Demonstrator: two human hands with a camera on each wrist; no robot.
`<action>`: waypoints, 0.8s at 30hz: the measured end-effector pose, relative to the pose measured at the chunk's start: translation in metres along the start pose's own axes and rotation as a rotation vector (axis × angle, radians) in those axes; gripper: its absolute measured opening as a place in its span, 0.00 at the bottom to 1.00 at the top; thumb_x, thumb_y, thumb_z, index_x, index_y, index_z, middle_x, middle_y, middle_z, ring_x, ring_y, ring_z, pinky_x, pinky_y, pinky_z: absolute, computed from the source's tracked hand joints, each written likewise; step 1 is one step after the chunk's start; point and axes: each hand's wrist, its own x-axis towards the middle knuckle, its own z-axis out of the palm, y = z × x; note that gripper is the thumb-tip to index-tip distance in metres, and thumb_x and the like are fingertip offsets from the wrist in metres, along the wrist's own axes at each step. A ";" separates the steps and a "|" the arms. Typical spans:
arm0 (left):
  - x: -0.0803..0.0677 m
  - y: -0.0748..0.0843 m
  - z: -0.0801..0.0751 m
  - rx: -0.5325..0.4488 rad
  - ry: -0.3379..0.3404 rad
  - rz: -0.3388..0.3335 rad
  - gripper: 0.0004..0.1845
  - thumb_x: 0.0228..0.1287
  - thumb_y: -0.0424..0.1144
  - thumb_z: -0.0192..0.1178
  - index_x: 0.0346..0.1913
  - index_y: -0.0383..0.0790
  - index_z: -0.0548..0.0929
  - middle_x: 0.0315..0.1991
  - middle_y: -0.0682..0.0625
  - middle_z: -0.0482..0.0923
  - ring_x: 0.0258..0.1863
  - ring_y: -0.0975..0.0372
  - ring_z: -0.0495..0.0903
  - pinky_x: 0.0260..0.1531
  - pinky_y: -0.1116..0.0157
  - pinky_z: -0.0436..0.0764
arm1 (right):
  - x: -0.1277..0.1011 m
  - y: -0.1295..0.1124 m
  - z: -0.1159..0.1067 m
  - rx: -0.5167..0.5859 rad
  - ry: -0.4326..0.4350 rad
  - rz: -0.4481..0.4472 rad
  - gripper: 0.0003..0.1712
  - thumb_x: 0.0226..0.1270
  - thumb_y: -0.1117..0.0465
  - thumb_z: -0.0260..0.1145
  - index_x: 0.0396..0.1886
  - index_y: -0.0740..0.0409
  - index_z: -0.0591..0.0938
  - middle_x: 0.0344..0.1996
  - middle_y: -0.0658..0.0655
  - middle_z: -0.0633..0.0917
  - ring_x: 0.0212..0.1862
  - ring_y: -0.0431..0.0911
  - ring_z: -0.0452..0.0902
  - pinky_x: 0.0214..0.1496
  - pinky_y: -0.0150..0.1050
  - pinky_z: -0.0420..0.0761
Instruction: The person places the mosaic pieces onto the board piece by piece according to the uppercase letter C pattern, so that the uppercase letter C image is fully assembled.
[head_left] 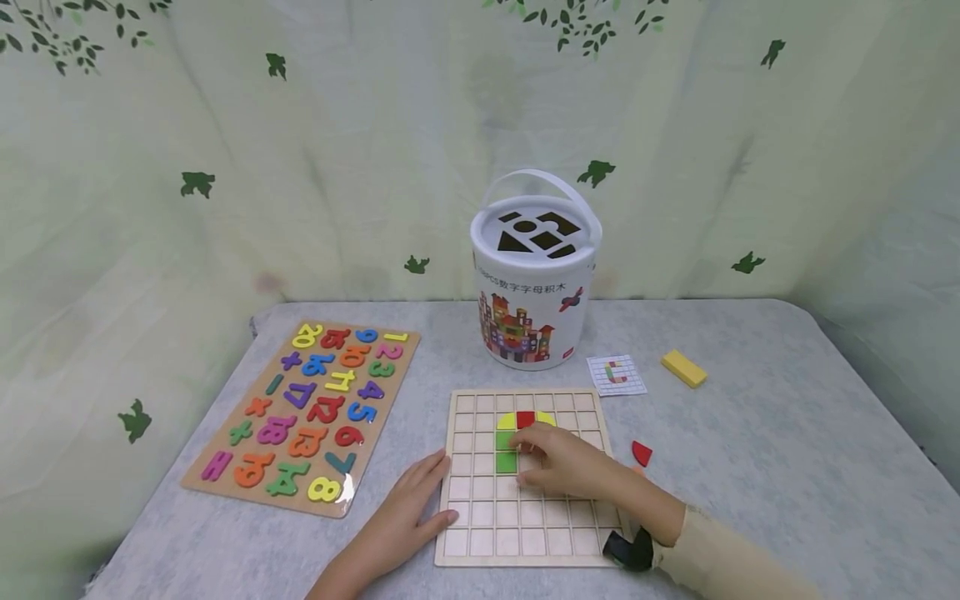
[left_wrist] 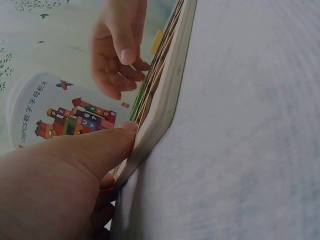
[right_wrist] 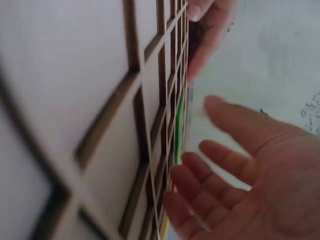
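A wooden grid board [head_left: 472,542] lies on the table, with two green square tiles [head_left: 506,462], a red tile [head_left: 525,419] and two yellow rounded tiles [head_left: 506,421] in its cells. My left hand [head_left: 401,517] rests at the board's left edge, fingers along the side and thumb touching the rim. Over the middle of the board hovers my right hand [head_left: 566,462], partly covering the right yellow tile. In the right wrist view, a gap shows between the loosely bent fingers [right_wrist: 220,155] and thumb; I see no piece gripped there.
Right of the board lie a red quarter-round piece [head_left: 641,452], a pattern card [head_left: 617,375] and a yellow block [head_left: 684,368]. Behind it stands a white bucket [head_left: 532,283] with a shape-hole lid. A number puzzle board [head_left: 352,479] is at the left.
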 end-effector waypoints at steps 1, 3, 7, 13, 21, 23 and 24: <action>0.000 0.000 0.000 -0.001 0.001 0.001 0.39 0.60 0.57 0.53 0.68 0.38 0.56 0.68 0.48 0.50 0.66 0.54 0.49 0.59 0.51 0.58 | -0.004 -0.001 -0.003 0.014 0.011 0.003 0.24 0.56 0.51 0.66 0.53 0.51 0.75 0.40 0.43 0.76 0.42 0.39 0.69 0.44 0.34 0.74; 0.000 0.000 0.000 0.000 0.003 0.003 0.39 0.59 0.56 0.54 0.68 0.38 0.56 0.68 0.48 0.50 0.66 0.54 0.48 0.59 0.52 0.58 | -0.013 -0.003 -0.011 0.043 0.048 0.003 0.25 0.57 0.52 0.66 0.55 0.52 0.74 0.45 0.46 0.76 0.46 0.42 0.70 0.47 0.39 0.74; 0.000 0.001 -0.001 0.000 0.002 0.000 0.39 0.59 0.55 0.55 0.68 0.38 0.57 0.68 0.48 0.50 0.66 0.54 0.48 0.60 0.52 0.58 | -0.034 -0.002 -0.028 0.061 0.153 0.001 0.27 0.57 0.55 0.66 0.57 0.54 0.72 0.51 0.49 0.75 0.51 0.47 0.70 0.51 0.46 0.73; 0.000 0.002 -0.002 0.002 0.004 0.001 0.38 0.59 0.53 0.56 0.68 0.38 0.57 0.68 0.48 0.50 0.66 0.54 0.48 0.60 0.52 0.57 | -0.061 0.019 -0.041 -0.009 0.303 0.042 0.28 0.54 0.57 0.68 0.56 0.55 0.74 0.53 0.51 0.75 0.54 0.48 0.70 0.51 0.46 0.73; 0.000 0.002 -0.003 0.001 0.001 -0.001 0.38 0.59 0.53 0.56 0.68 0.38 0.57 0.68 0.48 0.50 0.66 0.53 0.49 0.60 0.51 0.58 | -0.083 0.062 -0.035 -0.022 0.359 0.190 0.25 0.53 0.62 0.69 0.53 0.56 0.75 0.49 0.51 0.76 0.49 0.47 0.73 0.49 0.44 0.75; 0.000 0.002 -0.002 0.002 0.001 -0.001 0.38 0.59 0.53 0.56 0.68 0.38 0.57 0.68 0.48 0.50 0.66 0.53 0.49 0.60 0.51 0.57 | -0.087 0.070 -0.034 -0.005 0.370 0.217 0.25 0.53 0.63 0.69 0.52 0.56 0.75 0.47 0.51 0.77 0.47 0.47 0.73 0.48 0.44 0.75; 0.000 0.002 -0.002 0.002 0.000 -0.002 0.38 0.59 0.53 0.56 0.68 0.38 0.57 0.68 0.48 0.50 0.66 0.53 0.49 0.60 0.51 0.57 | -0.088 0.073 -0.034 -0.005 0.374 0.218 0.24 0.53 0.63 0.68 0.52 0.57 0.75 0.47 0.51 0.77 0.47 0.46 0.73 0.48 0.44 0.75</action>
